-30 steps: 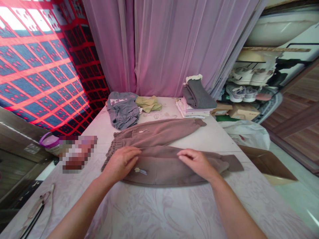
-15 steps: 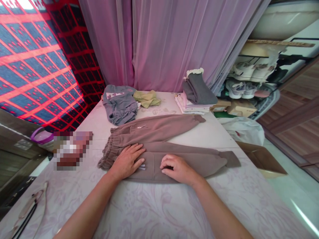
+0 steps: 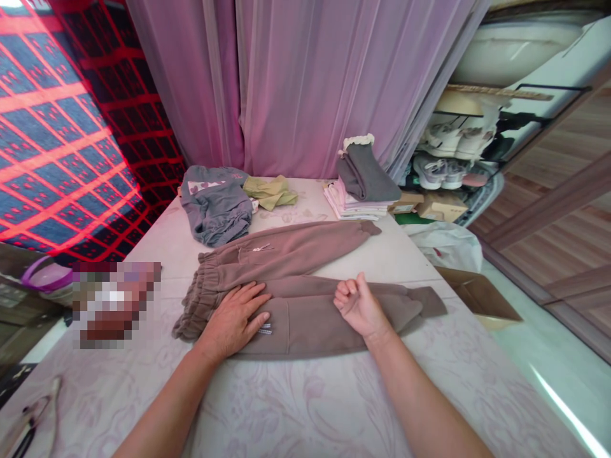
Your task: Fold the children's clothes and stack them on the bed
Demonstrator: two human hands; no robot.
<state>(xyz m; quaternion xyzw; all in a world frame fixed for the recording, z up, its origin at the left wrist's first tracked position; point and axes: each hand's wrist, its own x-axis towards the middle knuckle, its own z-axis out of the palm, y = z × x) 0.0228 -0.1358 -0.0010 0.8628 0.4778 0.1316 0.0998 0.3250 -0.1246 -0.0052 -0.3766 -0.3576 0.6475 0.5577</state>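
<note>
Brown sweatpants (image 3: 310,324) lie spread on the table, their gathered waistband at the left and the cuffs at the right. My left hand (image 3: 236,318) rests flat on the upper part of the near leg, fingers stretched out, beside a small checked drawstring. Over the same leg, farther right, my right hand (image 3: 359,306) is turned partly palm up with its fingers curled in and the thumb raised. Nothing shows in it. The far leg has a zipped pocket and slants away toward the back right.
Behind the pants lie a crumpled grey-blue garment (image 3: 217,207) and an olive cloth (image 3: 271,192). A folded dark grey garment (image 3: 366,173) sits on a pile of folded pale clothes (image 3: 356,207). A blurred-out item (image 3: 117,305) and a cable (image 3: 55,407) are on the left. Shelves with shoes (image 3: 436,172) stand right.
My right hand has moved right along the near leg and turned over, its fingers curling in. My left hand stays flat on the pants. The view has shifted slightly to the right.
</note>
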